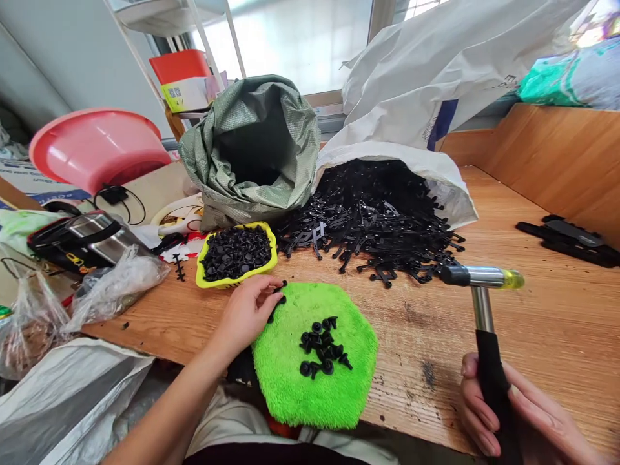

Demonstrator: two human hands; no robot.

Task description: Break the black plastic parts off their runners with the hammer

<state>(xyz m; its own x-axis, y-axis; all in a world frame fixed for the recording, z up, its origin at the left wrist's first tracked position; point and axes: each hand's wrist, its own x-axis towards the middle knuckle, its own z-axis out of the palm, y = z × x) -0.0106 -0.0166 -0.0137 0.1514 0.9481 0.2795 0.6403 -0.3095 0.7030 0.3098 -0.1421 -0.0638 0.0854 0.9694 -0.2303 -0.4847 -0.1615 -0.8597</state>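
Observation:
A bright green fuzzy cloth [290, 394] lies at the table's front edge, with a loose group of small black plastic fasteners [327, 367] on it. My left hand [249, 309] is at the cloth's upper left corner, its thumb and fingers closed around a small black part partly hidden by them. On the right, my right hand [504, 403] grips the black handle of a hammer [483, 278]. The hammer stands upright, its steel head having one black face and one yellow face. Just behind my left hand sits a yellow basket [274, 255] filled with black fasteners.
Black strip-like parts [368, 226] spill from a white sack [455, 187] across the table [547, 323]. Behind the basket stands an open green sack [194, 145]. A pink basin [97, 145], a steel flask [99, 232] and plastic bags [119, 281] are at left; black straps [571, 239] lie far right.

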